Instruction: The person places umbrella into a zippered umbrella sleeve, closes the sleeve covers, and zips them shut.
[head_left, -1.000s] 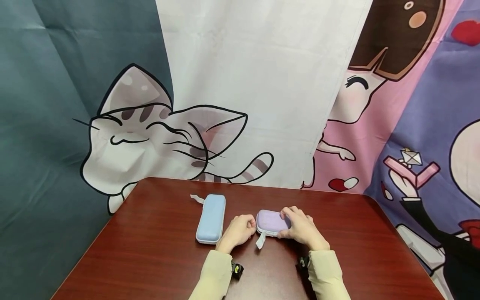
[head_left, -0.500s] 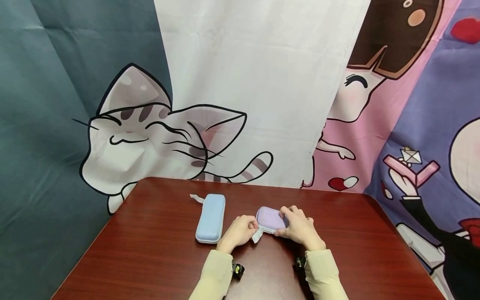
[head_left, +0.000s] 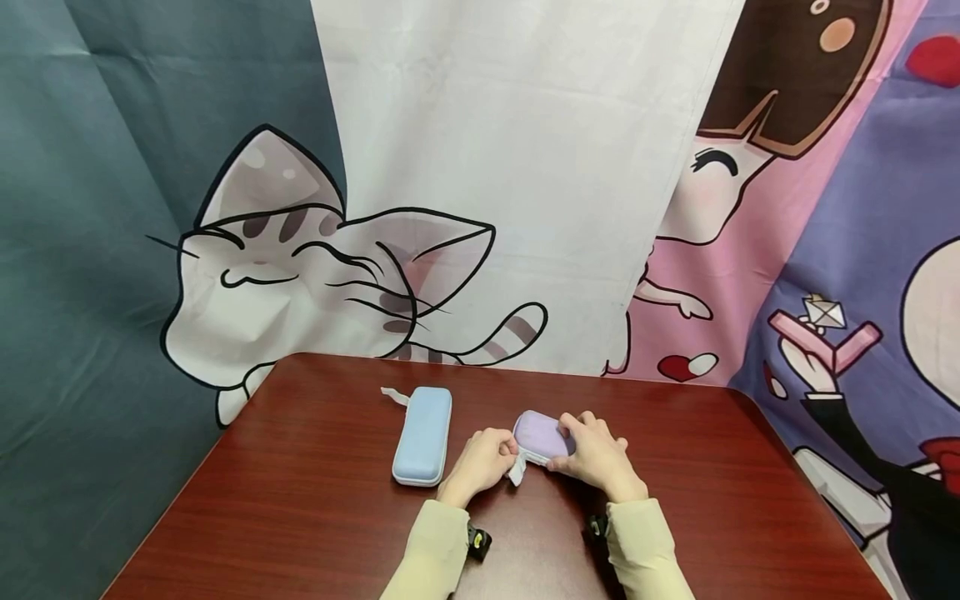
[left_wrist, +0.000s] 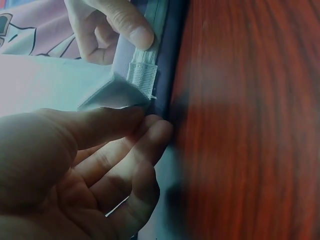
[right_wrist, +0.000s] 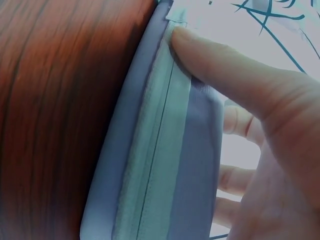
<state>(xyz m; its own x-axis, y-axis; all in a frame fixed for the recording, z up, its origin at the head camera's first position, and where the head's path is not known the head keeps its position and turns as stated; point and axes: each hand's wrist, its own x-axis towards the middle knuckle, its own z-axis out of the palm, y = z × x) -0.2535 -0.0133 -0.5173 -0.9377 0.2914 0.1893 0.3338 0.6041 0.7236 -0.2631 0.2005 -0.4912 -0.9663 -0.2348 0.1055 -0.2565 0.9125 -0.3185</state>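
Observation:
A purple zip case [head_left: 537, 432] lies on the table between the hands, with a short pale strap [head_left: 517, 472] hanging from its near left corner. My right hand [head_left: 602, 455] grips its right side; in the right wrist view the thumb presses along the pale zipper [right_wrist: 156, 135] while the fingers go behind the case. At the left corner my left hand [head_left: 482, 460] pinches with thumb and fingertips beside the strap, at the zipper's end. The fingertips cover the exact spot pinched, in the left wrist view too. The zipper looks closed where it shows.
A longer blue zip case [head_left: 423, 436] with its own pale strap lies left of the left hand. The brown wooden table [head_left: 300, 517] reaches back to a cartoon-printed cloth [head_left: 517, 150] that hangs behind it.
My left fingertips have come from beside the purple case to pinch at its left corner. The case has turned slightly and shifted a little away from me, and its strap has swung left.

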